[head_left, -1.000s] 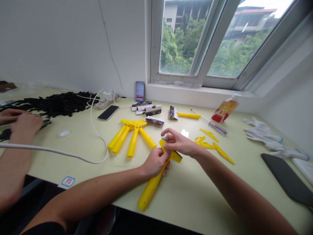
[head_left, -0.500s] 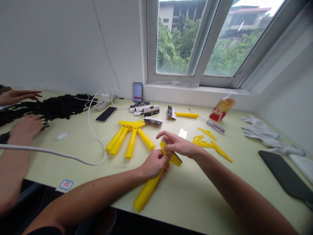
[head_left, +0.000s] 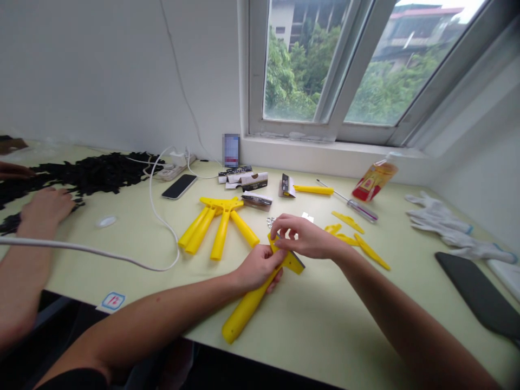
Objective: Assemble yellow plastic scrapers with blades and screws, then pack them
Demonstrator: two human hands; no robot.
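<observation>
A yellow scraper lies tilted above the near edge of the table, its handle toward me. My left hand is wrapped around it just below the head, thumb on top. A thin dark blade strip runs along the head's far edge. Over the head is my right hand, its fingers curled and thumb pinched in at the scraper; what the fingertips hold is hidden. Small metal screws lie just beyond them. To the left, several yellow scraper handles are laid out like a fan. Loose yellow plastic pieces are to the right.
Small boxes, a boxed-head scraper, a screwdriver and a drink pouch stand or lie farther back. White gloves are at right. A white cable crosses the left side, near a co-worker's arms and black pieces.
My right fingers have curled in closer at the scraper's head, and the screws behind show more. The view has shifted slightly. The co-worker's far hand has moved left.
</observation>
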